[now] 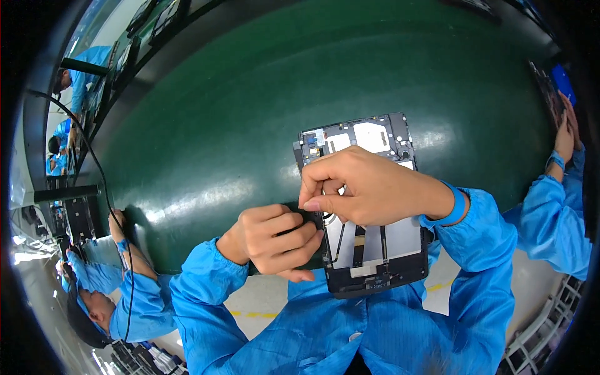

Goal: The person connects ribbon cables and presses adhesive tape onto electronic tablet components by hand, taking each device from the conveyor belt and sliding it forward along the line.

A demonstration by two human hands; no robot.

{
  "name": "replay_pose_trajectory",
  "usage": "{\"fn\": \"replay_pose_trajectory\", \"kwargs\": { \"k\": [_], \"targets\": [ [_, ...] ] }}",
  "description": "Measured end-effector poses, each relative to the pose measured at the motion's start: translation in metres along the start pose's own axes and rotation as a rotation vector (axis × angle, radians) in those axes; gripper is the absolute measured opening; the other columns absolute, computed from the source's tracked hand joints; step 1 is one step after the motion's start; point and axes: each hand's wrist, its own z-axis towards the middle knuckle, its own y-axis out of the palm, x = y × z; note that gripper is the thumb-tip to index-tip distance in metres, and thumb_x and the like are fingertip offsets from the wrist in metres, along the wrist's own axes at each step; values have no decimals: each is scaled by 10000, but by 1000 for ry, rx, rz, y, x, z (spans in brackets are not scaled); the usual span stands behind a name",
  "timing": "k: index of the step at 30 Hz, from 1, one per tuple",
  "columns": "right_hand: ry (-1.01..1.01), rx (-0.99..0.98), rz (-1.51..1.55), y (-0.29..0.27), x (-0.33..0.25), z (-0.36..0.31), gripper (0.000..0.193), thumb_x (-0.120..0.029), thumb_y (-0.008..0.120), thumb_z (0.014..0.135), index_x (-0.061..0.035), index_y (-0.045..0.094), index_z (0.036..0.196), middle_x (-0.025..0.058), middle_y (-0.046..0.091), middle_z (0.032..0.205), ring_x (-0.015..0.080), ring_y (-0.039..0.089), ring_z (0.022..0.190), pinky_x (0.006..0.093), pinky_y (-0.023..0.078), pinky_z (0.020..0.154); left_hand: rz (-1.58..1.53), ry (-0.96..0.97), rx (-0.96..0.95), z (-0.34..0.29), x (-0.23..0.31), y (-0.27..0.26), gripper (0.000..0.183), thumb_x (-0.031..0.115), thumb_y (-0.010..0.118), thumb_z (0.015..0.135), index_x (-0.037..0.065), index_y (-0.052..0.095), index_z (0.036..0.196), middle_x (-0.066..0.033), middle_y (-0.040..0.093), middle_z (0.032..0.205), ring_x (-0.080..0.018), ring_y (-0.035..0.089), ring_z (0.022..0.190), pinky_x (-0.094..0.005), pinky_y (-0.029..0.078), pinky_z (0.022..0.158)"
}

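Closest to me, the worker is wearing a blue coat (325, 331), and the lower end of a black, tablet-like device (400, 244) with bared innards is reaching past the near edge of the green table (250, 119) toward it. The left hand (275, 240) is curling loosely just beside the device's left edge; I can't tell whether those fingers are holding anything. The right hand (369, 190), with a blue wristband (455, 209) behind it, is stretching across the middle of the device, thumb and forefinger pinching narrowly at its left side; what, if anything, is sitting between the tips is too small to tell. Beyond the hands, the device's upper end is showing pale panels and small parts. Farther off, a capped co-worker (119, 309) is reaching toward the table's left side, a thin black cable (105, 172) is curving down there, and another person's sleeve (550, 215) is showing at the right.
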Motion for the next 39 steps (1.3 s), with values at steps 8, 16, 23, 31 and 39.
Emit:
{"fn": "replay_pose_trajectory", "kwargs": {
  "k": [8, 16, 23, 31, 39],
  "targets": [
    [-3, -1, -1, 0, -1, -1, 108, -49, 696, 986, 40, 753, 1008, 185, 769, 842, 274, 739, 749, 412, 550, 671, -32, -56, -18, -1, 2, 4, 568, 577, 635, 1067, 43, 819, 1010, -76, 744, 891, -232, 690, 770, -318, 565, 634],
    [-33, 32, -2, 2, 2, -1, 120, -57, 687, 993, 43, 749, 1015, 193, 759, 831, 285, 727, 723, 420, 547, 666, 40, -85, -22, -2, 1, -2, 608, 593, 566, 1100, 44, 827, 1071, -85, 759, 932, -237, 692, 782, -334, 571, 634],
    [-15, 24, 6, 0, -5, -2, 132, -68, 680, 997, 43, 745, 1025, 202, 752, 824, 302, 736, 729, 423, 552, 671, 65, -83, -3, 1, -2, -3, 558, 584, 651, 1040, 57, 830, 1013, -66, 745, 957, -215, 715, 797, -297, 507, 591],
    [20, -47, -26, -4, -12, -5, 133, -76, 677, 1071, 44, 716, 1114, 145, 744, 961, 180, 700, 655, 344, 590, 591, 37, -50, 6, 1, -3, -2, 574, 589, 657, 1041, 42, 825, 1001, -70, 743, 940, -206, 712, 784, -288, 506, 587],
    [-112, 9, -76, -1, 1, -4, 122, -78, 682, 1063, 39, 712, 1083, 148, 747, 938, 193, 689, 614, 352, 584, 643, 78, 4, -50, 3, -3, -10, 600, 592, 637, 1058, 22, 820, 1018, -83, 761, 976, -202, 708, 790, -283, 536, 624]
  ]
}}
